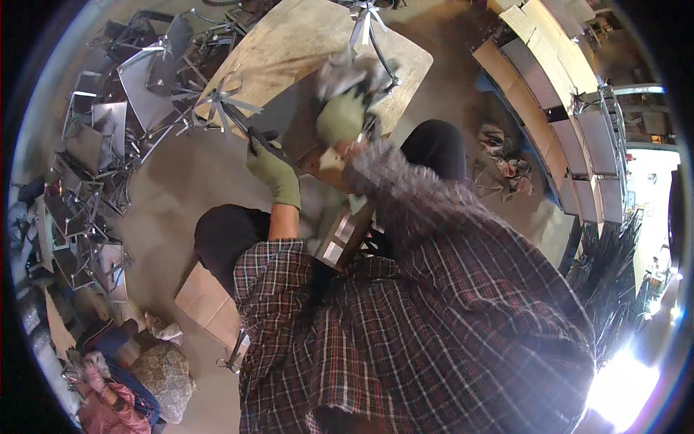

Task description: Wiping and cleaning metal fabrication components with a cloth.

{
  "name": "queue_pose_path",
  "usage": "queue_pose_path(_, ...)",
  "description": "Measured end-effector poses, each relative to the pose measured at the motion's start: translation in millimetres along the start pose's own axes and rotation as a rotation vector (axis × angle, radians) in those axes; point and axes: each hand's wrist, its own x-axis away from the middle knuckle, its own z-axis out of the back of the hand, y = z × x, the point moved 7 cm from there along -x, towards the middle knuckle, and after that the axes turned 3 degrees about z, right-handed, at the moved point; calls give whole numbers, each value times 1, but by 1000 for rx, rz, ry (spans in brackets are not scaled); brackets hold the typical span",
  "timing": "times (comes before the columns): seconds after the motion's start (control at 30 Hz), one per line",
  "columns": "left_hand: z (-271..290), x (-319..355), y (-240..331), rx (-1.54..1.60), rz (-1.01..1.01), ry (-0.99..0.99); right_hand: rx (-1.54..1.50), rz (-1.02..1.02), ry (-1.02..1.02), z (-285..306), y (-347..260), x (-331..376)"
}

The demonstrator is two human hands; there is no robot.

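1. The left hand (273, 168), in a green work glove, has its grip closed around one dark metal rod (242, 124) of a silver star-shaped steel frame (220, 101).
2. That frame lies just beyond the left grip, on the worn plywood surface (289, 43).
3. The right hand (341, 117), also green-gloved and motion-blurred, has its grip closed on one grey rag (347, 72).
4. A second silver frame (365, 18) stands beyond the right grip.
5. Many grey metal chair seats (144, 79) lie stacked well left of both grips.

My gloves: matt green cloth, left hand (273, 168), right hand (341, 118). Rag (345, 72): grey, rough cloth. Metal frame (228, 101): bare, shiny steel. Board (303, 43): worn matt wood.
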Motion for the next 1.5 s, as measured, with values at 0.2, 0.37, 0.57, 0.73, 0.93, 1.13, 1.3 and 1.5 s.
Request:
queue_pose_path(0.2,-25,16,7,51,37,-93,274,297,-338,86,14,5)
queue_pose_path(0.37,-36,16,6,-55,2,-69,106,-7,109,37,44,12)
queue_pose_path(0.57,-44,23,8,1,21,-133,-81,100,496,85,80,24)
queue_pose_path(0.73,-34,15,5,16,7,-98,-106,208,521,88,82,35)
queue_pose_path(0.93,-46,28,7,34,52,-152,-434,-59,746,89,142,1)
queue_pose_path(1.13,-45,22,6,-18,65,-161,-757,-53,869,97,154,1)
queue_pose_path(1.3,-44,10,5,-34,24,-194,-809,-108,581,100,173,-33)
queue_pose_path(1.5,-51,21,17,-122,6,-162,-637,137,248,111,178,-45)
